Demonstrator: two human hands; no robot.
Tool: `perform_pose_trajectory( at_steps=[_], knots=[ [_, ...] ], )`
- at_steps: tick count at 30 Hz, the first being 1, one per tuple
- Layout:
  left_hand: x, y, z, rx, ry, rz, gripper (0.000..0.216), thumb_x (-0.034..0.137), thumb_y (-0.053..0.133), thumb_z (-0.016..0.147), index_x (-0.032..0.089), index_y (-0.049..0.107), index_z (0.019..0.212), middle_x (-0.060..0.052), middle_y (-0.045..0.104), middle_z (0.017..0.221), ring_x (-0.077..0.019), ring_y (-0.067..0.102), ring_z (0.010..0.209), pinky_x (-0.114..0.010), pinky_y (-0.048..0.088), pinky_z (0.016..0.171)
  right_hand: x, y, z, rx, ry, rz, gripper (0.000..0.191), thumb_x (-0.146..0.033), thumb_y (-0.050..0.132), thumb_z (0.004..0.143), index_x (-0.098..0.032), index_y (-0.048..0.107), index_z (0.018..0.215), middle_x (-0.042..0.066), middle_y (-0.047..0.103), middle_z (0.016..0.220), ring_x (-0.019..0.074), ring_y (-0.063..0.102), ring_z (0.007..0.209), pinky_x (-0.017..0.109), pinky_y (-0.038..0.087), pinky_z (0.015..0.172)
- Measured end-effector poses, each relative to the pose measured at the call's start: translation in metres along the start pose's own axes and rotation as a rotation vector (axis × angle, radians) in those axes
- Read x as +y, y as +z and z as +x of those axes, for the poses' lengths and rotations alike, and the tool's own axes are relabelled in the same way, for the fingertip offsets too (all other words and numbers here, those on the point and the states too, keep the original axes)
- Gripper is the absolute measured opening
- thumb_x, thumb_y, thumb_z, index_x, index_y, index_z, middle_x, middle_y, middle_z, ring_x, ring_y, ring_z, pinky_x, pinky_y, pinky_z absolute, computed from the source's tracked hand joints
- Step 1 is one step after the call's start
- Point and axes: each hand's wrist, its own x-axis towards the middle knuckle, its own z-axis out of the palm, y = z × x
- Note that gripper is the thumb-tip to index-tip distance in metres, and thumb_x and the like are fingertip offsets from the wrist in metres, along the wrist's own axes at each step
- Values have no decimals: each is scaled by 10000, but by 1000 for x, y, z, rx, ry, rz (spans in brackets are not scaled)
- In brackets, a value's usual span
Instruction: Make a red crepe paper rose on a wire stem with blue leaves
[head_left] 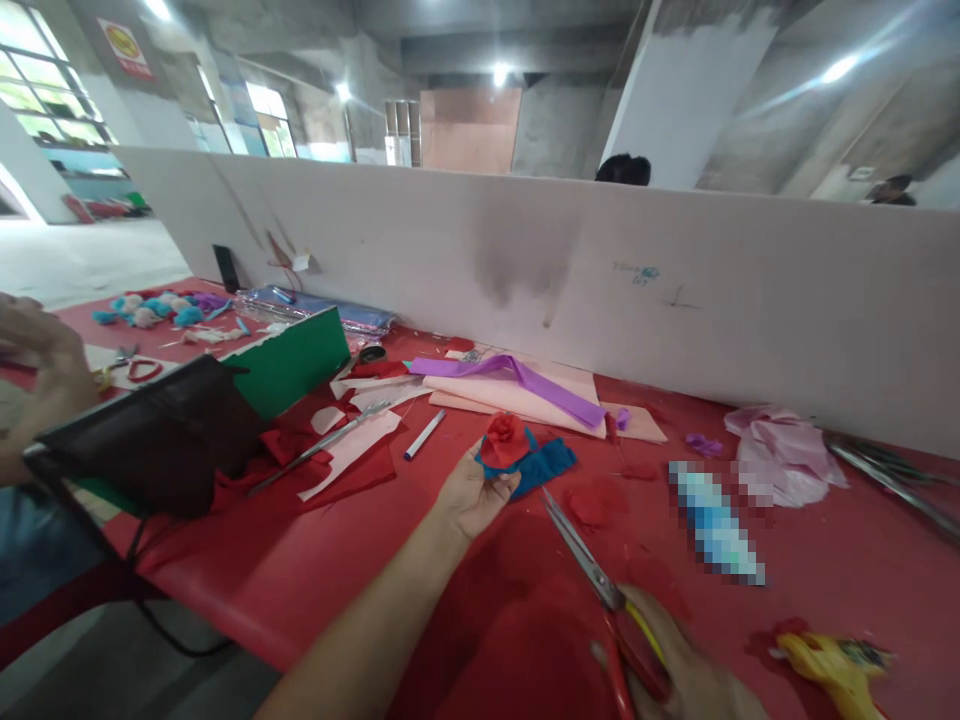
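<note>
My left hand reaches out over the red table, its fingers closed on a red paper rose. A piece of blue paper sits under and beside the rose. At the bottom edge, my right hand grips the red and yellow handles of a pair of scissors. The scissor blades point up and left toward the blue paper, stopping just short of it. Red paper scraps lie on the table between the two hands.
A yellow glue gun lies at the bottom right, with crumpled pink paper behind it. Pink sheets and a purple strip lie by the white partition. A black bag, green board and another person's hand are at left.
</note>
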Motion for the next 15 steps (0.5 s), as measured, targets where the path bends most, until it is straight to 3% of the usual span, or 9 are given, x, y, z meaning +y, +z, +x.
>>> perform_pose_trajectory(
  at_steps=[4, 8, 9, 11, 13, 15],
  knots=[
    [0, 1, -6, -71, -160, -61, 323, 93, 642, 710, 154, 402, 503, 42, 382, 460, -54, 350, 431, -185, 308, 451, 2, 4, 17, -64, -89, -419, 426, -233, 474, 759, -217, 636, 1152, 133, 707, 1010, 327, 693, 816, 437, 552, 681],
    [-5, 0, -9, -70, -197, -29, 341, 117, 668, 701, 155, 402, 492, 40, 394, 446, -56, 348, 421, -192, 329, 455, -16, -2, 33, 26, -146, -468, 350, -207, 500, 767, -216, 694, 1058, 167, 653, 1073, 382, 628, 937, 525, 500, 759],
    [-7, 0, -9, -68, -195, -14, 333, 115, 688, 675, 153, 413, 491, 39, 419, 453, -52, 353, 418, -189, 334, 453, -25, -4, 41, 65, -152, -380, 325, -221, 502, 782, -222, 700, 1040, 166, 637, 1097, 382, 609, 969, 543, 481, 794],
    [-11, 1, -10, -68, -199, 35, 292, 98, 728, 606, 145, 460, 500, 21, 513, 503, -49, 405, 431, -180, 356, 456, -45, -5, 60, 60, -203, 23, 321, -252, 503, 828, -234, 662, 1106, 122, 626, 1114, 298, 601, 1001, 453, 486, 857],
    [-13, 3, -10, -86, -215, 98, 200, 89, 754, 553, 134, 559, 559, -17, 624, 612, -71, 509, 497, -183, 416, 497, -62, 1, 80, 19, -218, 475, 308, -334, 586, 810, -244, 659, 1095, 85, 634, 1061, 228, 631, 881, 357, 524, 790],
    [-15, 5, -11, -102, -227, 143, 163, 111, 765, 553, 126, 648, 666, -49, 683, 716, -111, 593, 599, -210, 481, 581, -71, 12, 96, 10, -230, 802, 263, -339, 626, 793, -243, 687, 1030, 63, 636, 1022, 212, 621, 913, 326, 517, 809]
  ],
)
